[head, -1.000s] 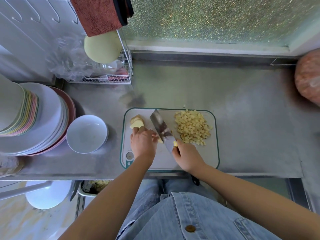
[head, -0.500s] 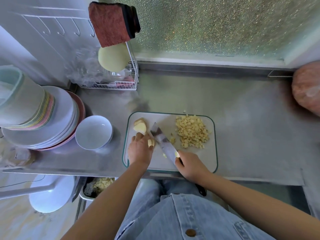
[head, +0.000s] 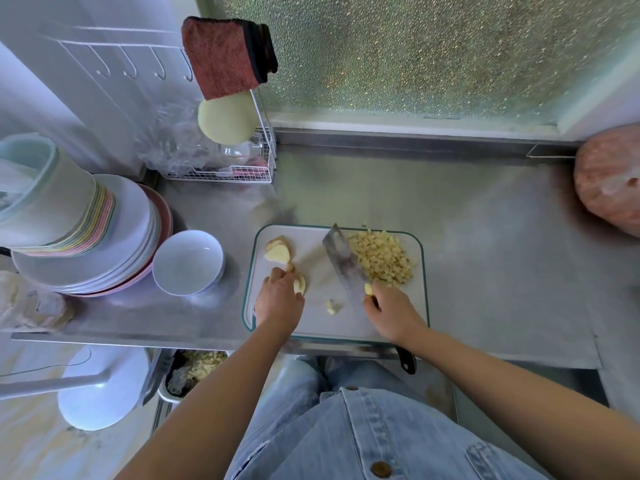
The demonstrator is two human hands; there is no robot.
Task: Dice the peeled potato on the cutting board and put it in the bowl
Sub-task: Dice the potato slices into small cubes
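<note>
Closest in, the left hand is sitting palm-down on the cutting board with its fingers curling over a potato piece. It's pinning the piece at the fingertips, so only the pale yellow right edge is peeking out. The right hand is wrapping around the handle of the knife, and the wide blade is angling away up and to the left, not touching the pinned piece, with bare board showing between them. A couple of tiny offcuts are lying between the two hands. Just past the left fingertips, a few more peeled slices are leaning on each other. The blade's right side is butting up against the diced pile, all small pale yellow cubes. The white bowl is sitting on the steel counter just left of the board.
</note>
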